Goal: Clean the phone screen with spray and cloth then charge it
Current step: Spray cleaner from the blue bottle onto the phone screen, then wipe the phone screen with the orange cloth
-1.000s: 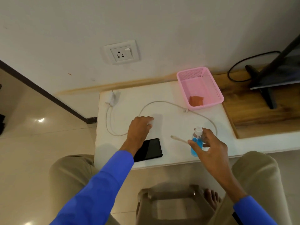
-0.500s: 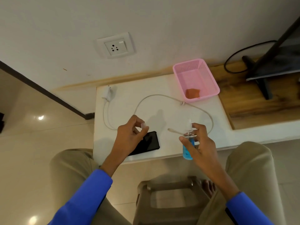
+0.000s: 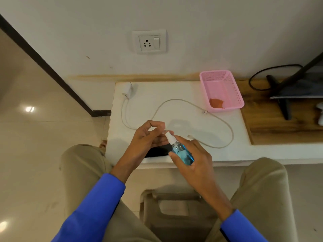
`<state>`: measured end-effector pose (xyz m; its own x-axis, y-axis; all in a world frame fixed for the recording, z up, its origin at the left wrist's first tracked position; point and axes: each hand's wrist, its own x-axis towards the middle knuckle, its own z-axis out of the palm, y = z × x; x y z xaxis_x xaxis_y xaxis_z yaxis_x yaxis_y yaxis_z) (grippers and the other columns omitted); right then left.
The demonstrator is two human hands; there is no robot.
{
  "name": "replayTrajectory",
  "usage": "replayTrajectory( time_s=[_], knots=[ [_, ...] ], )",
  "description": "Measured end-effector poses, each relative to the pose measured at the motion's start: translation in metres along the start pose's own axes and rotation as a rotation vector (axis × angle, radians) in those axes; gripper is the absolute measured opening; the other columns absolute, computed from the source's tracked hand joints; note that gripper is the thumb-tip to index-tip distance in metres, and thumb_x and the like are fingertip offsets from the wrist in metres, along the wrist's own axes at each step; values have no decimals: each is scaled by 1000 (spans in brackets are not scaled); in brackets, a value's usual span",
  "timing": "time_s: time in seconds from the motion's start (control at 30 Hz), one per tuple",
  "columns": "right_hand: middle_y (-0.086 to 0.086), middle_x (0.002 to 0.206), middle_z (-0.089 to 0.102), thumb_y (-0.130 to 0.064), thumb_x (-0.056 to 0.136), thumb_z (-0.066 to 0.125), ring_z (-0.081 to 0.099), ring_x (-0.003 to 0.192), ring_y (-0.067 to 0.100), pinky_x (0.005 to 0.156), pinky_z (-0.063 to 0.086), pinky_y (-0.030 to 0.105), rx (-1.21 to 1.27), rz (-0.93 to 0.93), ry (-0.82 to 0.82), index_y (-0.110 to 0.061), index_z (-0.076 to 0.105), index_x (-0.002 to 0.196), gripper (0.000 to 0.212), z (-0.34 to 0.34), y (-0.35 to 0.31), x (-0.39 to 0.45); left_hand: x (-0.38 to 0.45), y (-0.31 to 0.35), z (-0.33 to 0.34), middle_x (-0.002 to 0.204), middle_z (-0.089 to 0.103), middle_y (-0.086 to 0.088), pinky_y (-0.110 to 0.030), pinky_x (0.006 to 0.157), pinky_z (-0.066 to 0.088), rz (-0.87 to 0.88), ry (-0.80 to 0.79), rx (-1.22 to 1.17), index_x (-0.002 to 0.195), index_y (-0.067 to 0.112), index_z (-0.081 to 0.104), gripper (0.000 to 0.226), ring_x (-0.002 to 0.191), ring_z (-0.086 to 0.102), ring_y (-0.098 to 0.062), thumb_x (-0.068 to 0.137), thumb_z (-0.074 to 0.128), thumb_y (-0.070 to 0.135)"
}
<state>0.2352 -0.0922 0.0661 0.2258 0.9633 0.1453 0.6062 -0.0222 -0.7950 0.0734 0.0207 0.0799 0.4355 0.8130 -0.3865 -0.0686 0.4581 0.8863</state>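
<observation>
We see both forearms in bright blue sleeves reaching forward from the lap over the near edge of the white desk (image 3: 174, 95). Our right hand (image 3: 194, 159) comes in from the lower right, palm turned partly up, its fingers (image 3: 197, 145) curled around the small clear spray bottle of blue liquid (image 3: 182, 151), thumb along the near side; the bottle is tilted, its white nozzle pointing up and left. Our left hand (image 3: 148, 138) meets it from the lower left, wrist bent, thumb and forefinger pinched together just above the nozzle around something small and pale that we cannot make out, the other fingers loosely curled beneath. The black flat phone (image 3: 157, 151) lies screen up on the desk near its front edge, mostly hidden under both hands. A white charging cable (image 3: 225, 126) loops across the desk from a white plug adapter (image 3: 126, 89) at the back left corner, its free end lying just beyond our right hand. At the back right, a pink perforated plastic basket (image 3: 236, 91) holds a small orange folded cloth (image 3: 216, 103). A white wall socket with switch (image 3: 149, 41) sits on the wall above the desk.
</observation>
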Motion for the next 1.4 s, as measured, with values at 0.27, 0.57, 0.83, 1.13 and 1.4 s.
replayTrajectory(
  time_s=[0.27,0.57,0.83,1.13,1.4],
  knots=[
    [-5,103,62,-39,88,76,62,88,9,69,57,22,-90,5,46,-24,58,138,55,11,-10,5,-10,-5,4,113,79,-15,-43,102,59,87,-21,35,124,8,62,28,110,75,-28,107,57,29],
    [-7,99,63,-38,88,75,63,83,8,68,56,20,-95,-8,81,-19,63,131,48,12,-19,16,-6,-7,3,135,71,9,-52,124,32,60,79,57,119,17,72,63,136,58,-7,108,28,60],
    [-18,106,64,-46,87,74,65,95,-1,74,51,6,23,159,30,-31,52,122,44,-4,-1,28,3,-8,-9,149,56,24,-43,126,31,179,62,389,134,50,66,49,144,44,2,105,30,66],
    [-3,94,70,-45,82,80,69,83,16,76,59,28,-163,160,141,-17,67,104,37,-89,39,180,16,-17,-29,114,72,8,-21,83,51,4,403,329,126,33,69,28,109,69,-9,99,63,38],
    [6,88,71,-25,78,81,64,74,15,67,51,15,-254,190,206,-8,68,92,25,-105,90,304,28,-28,-27,113,74,11,-23,91,52,0,389,389,117,37,71,19,105,69,-7,102,61,34]
  ],
)
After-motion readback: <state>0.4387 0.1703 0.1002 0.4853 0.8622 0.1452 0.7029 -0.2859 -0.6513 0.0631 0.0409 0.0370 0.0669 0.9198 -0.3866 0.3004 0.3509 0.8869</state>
